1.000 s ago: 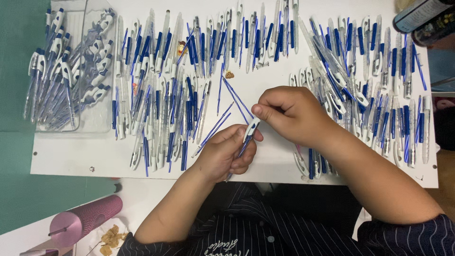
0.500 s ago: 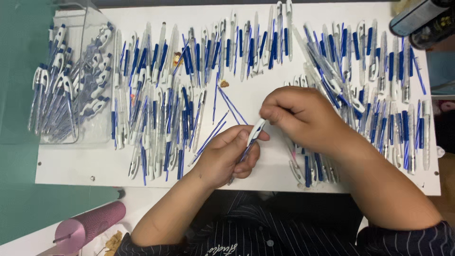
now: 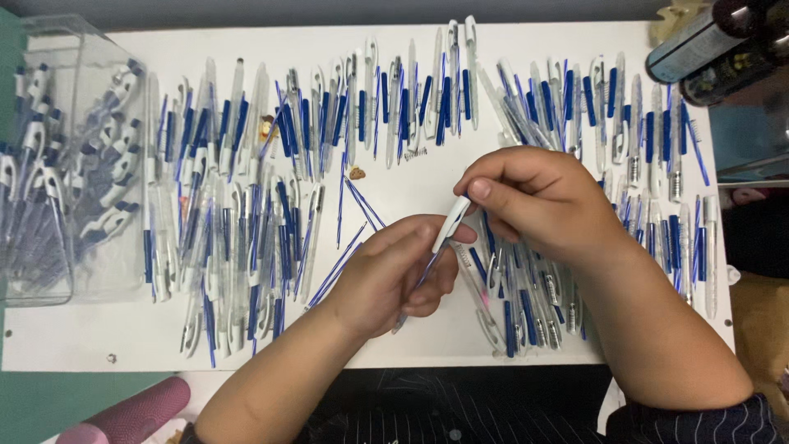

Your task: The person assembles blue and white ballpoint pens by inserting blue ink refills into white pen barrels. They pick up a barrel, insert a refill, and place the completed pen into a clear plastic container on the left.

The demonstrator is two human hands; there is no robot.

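A white and clear ballpoint pen (image 3: 448, 230) is held between both hands above the middle of a white board (image 3: 411, 189). My left hand (image 3: 394, 275) grips the pen's lower barrel, whose tip pokes out below the fingers. My right hand (image 3: 538, 201) pinches the pen's white upper end between thumb and forefinger. A few loose blue ink refills (image 3: 341, 255) lie on the board just left of my left hand.
Rows of blue and clear pen parts (image 3: 246, 205) cover the board left, back and right (image 3: 649, 164). A clear plastic bin (image 3: 57, 164) with assembled pens stands at the far left. Dark bottles (image 3: 707, 41) sit at the back right. A pink roll (image 3: 131, 411) lies near left.
Both hands have stayed over the board's middle with the pen. The right hand's fingers have shifted onto the pen's white top end.
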